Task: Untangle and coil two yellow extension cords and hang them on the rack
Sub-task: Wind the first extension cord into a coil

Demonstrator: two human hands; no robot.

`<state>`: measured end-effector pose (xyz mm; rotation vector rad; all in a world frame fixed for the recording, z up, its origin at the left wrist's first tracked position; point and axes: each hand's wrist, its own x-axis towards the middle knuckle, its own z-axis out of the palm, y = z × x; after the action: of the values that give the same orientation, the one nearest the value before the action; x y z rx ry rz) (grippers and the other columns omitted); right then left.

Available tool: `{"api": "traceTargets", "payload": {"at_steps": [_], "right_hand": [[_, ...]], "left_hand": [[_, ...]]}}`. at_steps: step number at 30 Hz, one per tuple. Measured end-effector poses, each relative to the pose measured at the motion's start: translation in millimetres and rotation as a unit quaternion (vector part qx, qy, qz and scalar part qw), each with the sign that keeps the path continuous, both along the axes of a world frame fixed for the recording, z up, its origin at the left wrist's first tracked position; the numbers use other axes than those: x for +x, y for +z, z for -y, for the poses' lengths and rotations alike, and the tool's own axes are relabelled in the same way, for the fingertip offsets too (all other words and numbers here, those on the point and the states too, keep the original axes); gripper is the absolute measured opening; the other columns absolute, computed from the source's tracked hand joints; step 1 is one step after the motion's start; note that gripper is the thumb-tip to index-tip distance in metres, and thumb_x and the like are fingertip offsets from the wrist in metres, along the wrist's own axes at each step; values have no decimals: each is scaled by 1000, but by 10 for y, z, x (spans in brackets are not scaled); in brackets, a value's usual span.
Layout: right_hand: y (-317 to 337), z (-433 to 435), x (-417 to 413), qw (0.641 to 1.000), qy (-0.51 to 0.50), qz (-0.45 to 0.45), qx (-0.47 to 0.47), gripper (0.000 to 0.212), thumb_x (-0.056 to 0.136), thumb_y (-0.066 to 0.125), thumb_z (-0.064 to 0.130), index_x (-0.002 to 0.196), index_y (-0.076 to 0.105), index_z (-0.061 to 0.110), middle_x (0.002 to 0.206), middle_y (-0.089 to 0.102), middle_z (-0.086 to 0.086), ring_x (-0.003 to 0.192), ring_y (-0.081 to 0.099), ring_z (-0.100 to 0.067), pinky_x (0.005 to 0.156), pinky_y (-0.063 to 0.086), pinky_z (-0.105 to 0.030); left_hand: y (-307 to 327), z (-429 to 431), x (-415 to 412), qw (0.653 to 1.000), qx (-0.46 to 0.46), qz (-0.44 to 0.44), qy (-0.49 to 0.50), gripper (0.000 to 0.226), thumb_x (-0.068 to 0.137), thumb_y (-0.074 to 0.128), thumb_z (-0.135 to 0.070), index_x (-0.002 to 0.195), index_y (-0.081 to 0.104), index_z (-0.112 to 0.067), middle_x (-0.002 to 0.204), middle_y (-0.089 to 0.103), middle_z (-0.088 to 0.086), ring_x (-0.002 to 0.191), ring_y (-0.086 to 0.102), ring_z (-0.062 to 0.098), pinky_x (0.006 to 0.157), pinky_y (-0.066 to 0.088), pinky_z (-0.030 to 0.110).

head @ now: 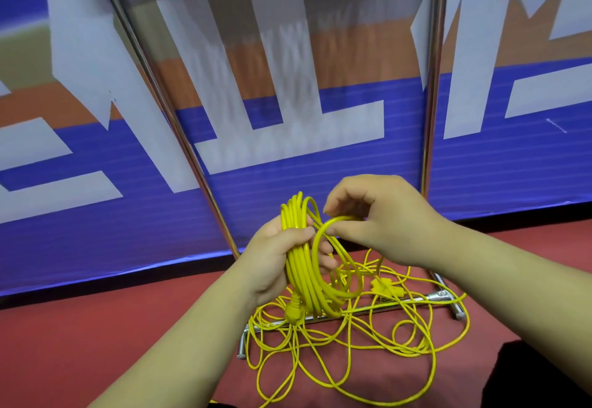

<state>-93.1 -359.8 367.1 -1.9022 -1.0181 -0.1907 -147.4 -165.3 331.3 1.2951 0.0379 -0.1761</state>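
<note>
- The left hand [278,257] wraps its fingers round a bundle of thin yellow plastic-sheathed extension cord loops [304,266], thumb pressed across the front. My judgement is that this clamps the finished turns together so they cannot spring apart.
- Just to the right of that grip, the right hand [374,215] pinches a single fresh loop of the same cord between thumb and fingertips. It looks to be bringing the loop to the bundle as the next turn.
- Below the left hand's grip, a yellow moulded plug [293,313] dangles from the bundle. It probably marks the end where the coiling began.
- Farther below both hands, the loose tangle of yellow cord [352,350] sprawls over the dull red floor [96,343]. A yellow socket block [386,289] lies in it, below the right hand's pinch.
- The tangle drapes across the base bar of the chrome tube rack [432,87], whose uprights rise beyond the hands against a blue, white and orange banner [320,167].
- No box, bin or bag shows. The rack is the only holder, and neither cord hangs on it yet.
</note>
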Motion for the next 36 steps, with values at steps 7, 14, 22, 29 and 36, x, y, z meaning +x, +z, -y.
{"api": "traceTargets", "payload": {"at_steps": [7, 14, 22, 29, 36], "right_hand": [[-93, 80, 206, 997, -11, -81, 12, 33, 68, 92, 27, 77, 61, 22, 70, 66, 8, 60, 57, -2, 59, 47, -17], [-98, 115, 247, 987, 82, -138, -15, 37, 76, 87, 14, 77, 50, 16, 76, 69, -8, 60, 52, -11, 58, 48, -31], [-81, 141, 252, 967, 150, -203, -28, 25, 82, 80, 5, 83, 55, 11, 74, 66, 4, 63, 55, -13, 58, 47, -26], [-188, 207, 349, 959, 116, -257, -12, 19, 89, 70, -1, 84, 55, 11, 77, 63, -8, 74, 60, -20, 71, 50, -36], [-248, 117, 360, 947, 12, -312, 72, 13, 88, 66, -7, 87, 64, 6, 92, 77, -12, 85, 73, -27, 87, 58, -42]], "left_hand": [[82, 94, -46, 996, -59, -3, -66, 22, 86, 58, -12, 107, 52, -4, 70, 54, 18, 52, 55, 27, 59, 54, 41], [198, 50, -77, 990, 73, -12, -119, 15, 85, 67, -12, 89, 54, -5, 62, 42, 8, 44, 43, 14, 44, 44, 26], [308, -86, -109, 989, 68, -12, -131, 18, 85, 63, -11, 67, 58, -15, 57, 44, 4, 41, 42, 12, 43, 44, 25], [384, -327, -114, 996, -66, 40, -39, 41, 56, 93, -24, 77, 60, -13, 58, 50, 0, 43, 48, 11, 45, 47, 26], [282, -383, -68, 989, -127, -24, -68, 43, 59, 94, -24, 83, 61, -11, 54, 44, -2, 39, 43, 9, 48, 50, 28]]}}
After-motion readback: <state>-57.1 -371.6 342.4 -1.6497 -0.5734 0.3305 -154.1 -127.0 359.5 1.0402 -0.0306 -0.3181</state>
